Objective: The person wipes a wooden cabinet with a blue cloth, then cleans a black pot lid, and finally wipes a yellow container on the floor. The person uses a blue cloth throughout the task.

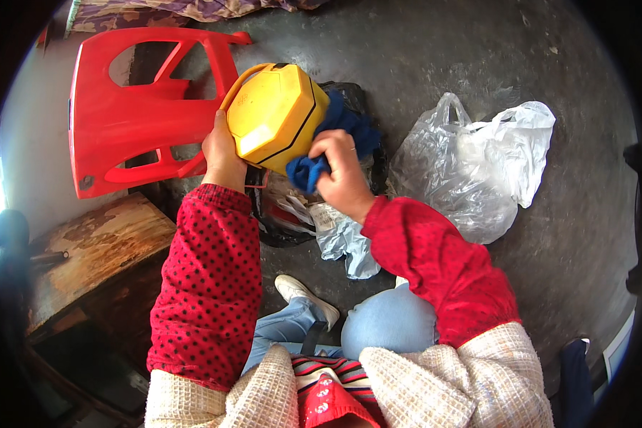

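My left hand [223, 147] grips a yellow plastic box [270, 115] by its left side. The box has a many-sided face, a thin black line around its side wall and a yellow handle or rim along its upper left. A dark blue cloth [348, 120] is bunched in my right hand [342, 171], pressed against or close to the box's right side. One end of the cloth sticks out below my fingers. Black plastic [286, 230] lies under the box with papers or packets in it, partly hidden by the box and my hands.
A red plastic chair [128, 123] lies tipped over at the left. Clear and white plastic bags [460, 166] rest on the dark floor [572, 224] to the right. A pale blue plastic bag [350, 243] is near my feet. At lower left stands a worn wooden table [101, 257].
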Demonstrator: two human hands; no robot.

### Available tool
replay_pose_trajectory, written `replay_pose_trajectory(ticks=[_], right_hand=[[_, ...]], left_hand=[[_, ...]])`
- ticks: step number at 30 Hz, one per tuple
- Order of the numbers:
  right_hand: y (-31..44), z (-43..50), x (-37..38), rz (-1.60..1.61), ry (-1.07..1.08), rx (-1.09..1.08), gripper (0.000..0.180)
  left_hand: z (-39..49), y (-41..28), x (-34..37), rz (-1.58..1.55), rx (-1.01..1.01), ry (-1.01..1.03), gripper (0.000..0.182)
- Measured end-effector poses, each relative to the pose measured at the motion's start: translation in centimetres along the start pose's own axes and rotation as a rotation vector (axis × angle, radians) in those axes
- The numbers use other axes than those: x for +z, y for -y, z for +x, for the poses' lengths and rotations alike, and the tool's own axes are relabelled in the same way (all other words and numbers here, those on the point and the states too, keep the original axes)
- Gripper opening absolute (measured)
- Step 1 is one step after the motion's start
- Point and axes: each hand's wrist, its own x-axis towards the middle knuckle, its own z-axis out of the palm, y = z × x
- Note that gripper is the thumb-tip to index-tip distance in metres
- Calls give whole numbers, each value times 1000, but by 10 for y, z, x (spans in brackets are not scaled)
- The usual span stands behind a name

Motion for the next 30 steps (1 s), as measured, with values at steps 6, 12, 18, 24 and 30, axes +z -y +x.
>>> replay_pose_trajectory(ticks=[6,12,18,24,30], right_hand=[[-42,10,15,-132,-347,141,40],[-55,-19,11,72,-221,480,43],[-30,-42,26,-120,-192,405,66],[-52,-2,24,-112,-363,605,43],[-49,-3,4,798,-394,1007,35]], left_hand=[[14,6,-11,-54,-24,2,49],[26,9,-19,-88,-48,25,48],[16,13,-20,-69,2,51,49],[-2,16,-16,-61,22,30,50],[-3,13,-17,-89,15,95,51]])
